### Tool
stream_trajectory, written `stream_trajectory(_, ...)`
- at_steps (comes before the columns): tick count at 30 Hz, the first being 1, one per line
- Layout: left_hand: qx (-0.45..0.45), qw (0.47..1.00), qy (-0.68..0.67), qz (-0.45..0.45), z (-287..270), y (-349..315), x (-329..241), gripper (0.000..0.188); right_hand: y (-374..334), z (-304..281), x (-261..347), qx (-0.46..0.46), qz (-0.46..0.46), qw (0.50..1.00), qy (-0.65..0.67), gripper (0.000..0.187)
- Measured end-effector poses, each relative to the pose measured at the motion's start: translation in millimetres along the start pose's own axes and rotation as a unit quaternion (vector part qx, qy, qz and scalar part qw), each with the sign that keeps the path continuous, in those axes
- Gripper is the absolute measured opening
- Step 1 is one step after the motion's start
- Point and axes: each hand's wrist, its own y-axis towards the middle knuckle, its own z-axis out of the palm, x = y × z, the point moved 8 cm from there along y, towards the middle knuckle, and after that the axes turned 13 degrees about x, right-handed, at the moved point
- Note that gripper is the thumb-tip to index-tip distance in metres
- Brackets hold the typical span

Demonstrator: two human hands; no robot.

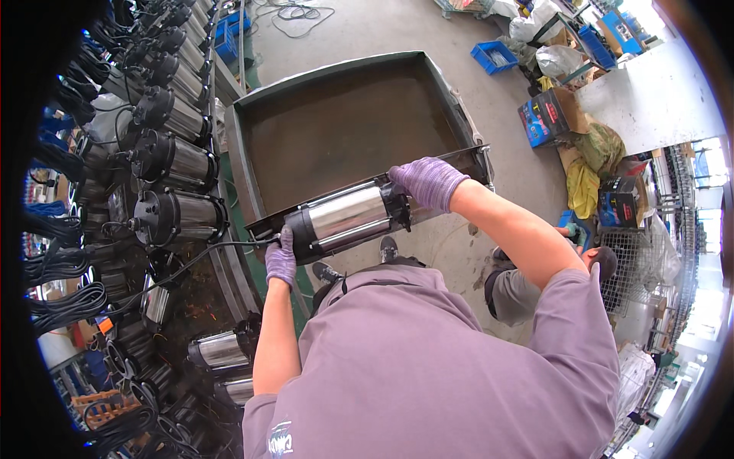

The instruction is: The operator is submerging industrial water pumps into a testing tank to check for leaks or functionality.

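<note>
A submersible pump (349, 217) with a shiny steel barrel and black ends lies level across the near edge of a metal tank (243, 164). My left hand (280, 260), in a purple knit glove, grips the pump's black left end, thumb up and fingers partly hidden. In a matching glove, my right hand (430, 183) is closed over the black right end. A black cable (206, 251) runs from the left end toward the floor at the left. Behind the pump, the tank holds murky brown water (344, 126).
Rows of similar pumps (180, 214) with coiled cables stand along the left. A blue bin (494, 57) and printed cartons (547, 116) sit at the right. Close on my right, another person (520, 289) crouches beside a wire cage (634, 268). Loose cable (294, 11) lies on the far floor.
</note>
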Motion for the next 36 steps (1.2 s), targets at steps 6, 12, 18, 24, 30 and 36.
stream_trajectory(6,0.010,1.000,0.026,-0.009,-1.2,-4.4,-6.3,0.089,5.0,-0.1,-0.6,0.029,0.049,0.997,-0.049,0.026)
stream_trajectory(12,0.018,1.000,0.018,-0.009,0.3,-1.9,-3.7,0.090,0.8,-0.7,0.6,-0.008,0.105,0.994,0.010,0.032)
stream_trajectory(18,0.018,1.000,0.023,-0.010,0.5,-0.7,-2.5,0.091,2.9,-1.6,2.4,0.107,0.113,0.988,-0.003,0.035)
stream_trajectory(24,0.004,1.000,0.021,0.001,0.2,-0.5,-1.9,0.097,1.7,-6.9,6.3,0.085,0.117,0.989,-0.012,0.035)
stream_trajectory(30,-0.016,1.000,0.022,0.014,-1.5,-0.2,-1.2,0.103,1.3,-10.7,4.1,-0.018,0.105,0.994,0.035,0.036)
stream_trajectory(36,-0.008,1.000,0.009,0.008,0.4,1.5,2.1,0.103,11.4,-8.1,7.4,0.112,0.123,0.986,0.012,0.041)
